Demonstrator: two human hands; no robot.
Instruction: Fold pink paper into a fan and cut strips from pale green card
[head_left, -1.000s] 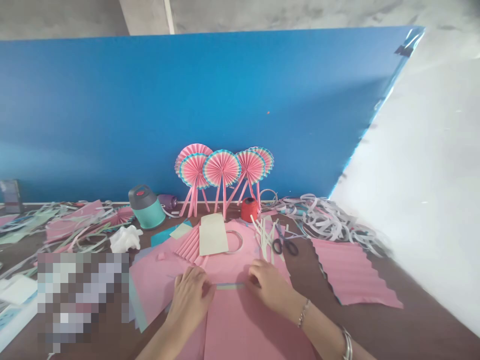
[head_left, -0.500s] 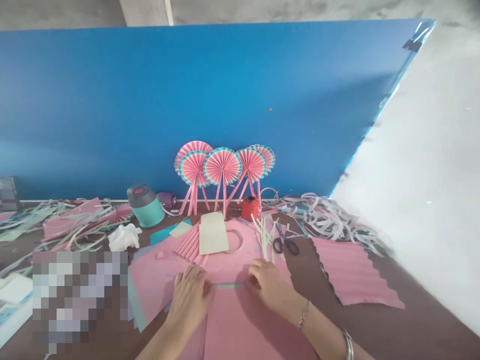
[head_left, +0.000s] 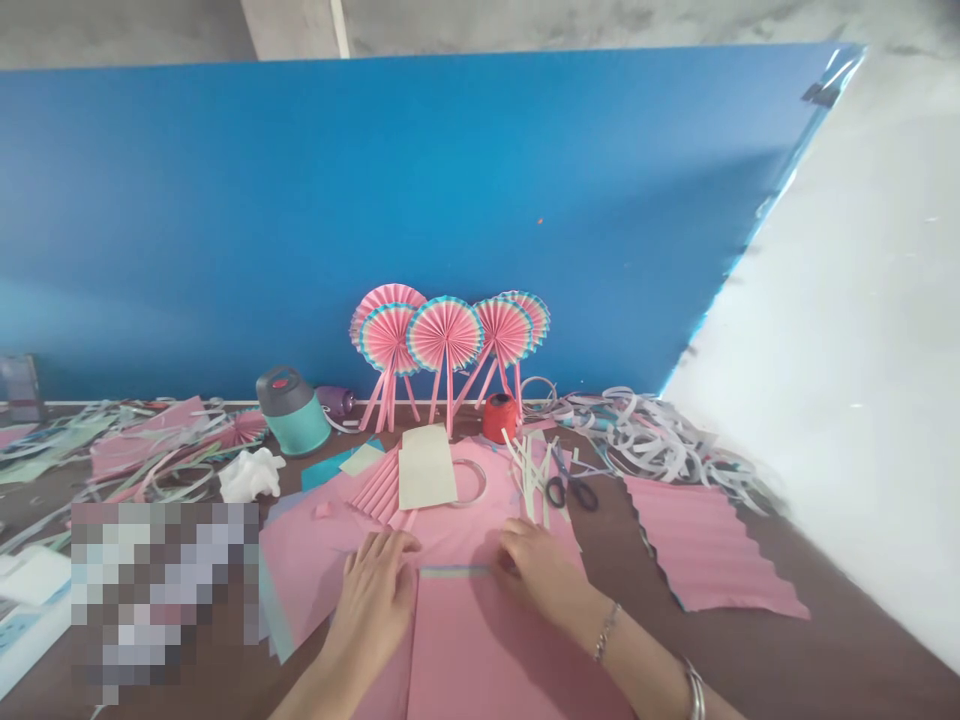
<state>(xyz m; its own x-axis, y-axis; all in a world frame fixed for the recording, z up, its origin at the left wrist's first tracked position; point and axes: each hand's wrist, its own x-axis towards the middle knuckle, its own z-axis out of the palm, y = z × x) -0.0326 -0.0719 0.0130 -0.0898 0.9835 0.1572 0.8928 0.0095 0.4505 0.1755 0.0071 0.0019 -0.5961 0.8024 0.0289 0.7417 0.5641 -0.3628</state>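
A pink paper sheet with a narrow blue-green strip along its far edge lies in front of me. My left hand rests at that sheet's left far corner, its fingers stretched out flat over the pink paper beneath, holding nothing. At the right end of the striped edge, my right hand has its fingers curled in, thumb and forefinger pinching the sheet's edge. Just beyond the hands are a cream paper piece, a pleated pink paper and a metal ring.
Dark-handled scissors and cream paper strips lie to the right, near a wavy pink sheet. Finished round paper fans lean on the blue panel, by a red spool. A teal container stands left.
My left hand has shifted slightly left and its fingers have straightened, the thumb drawing off the sheet's striped edge. My right hand has barely moved.
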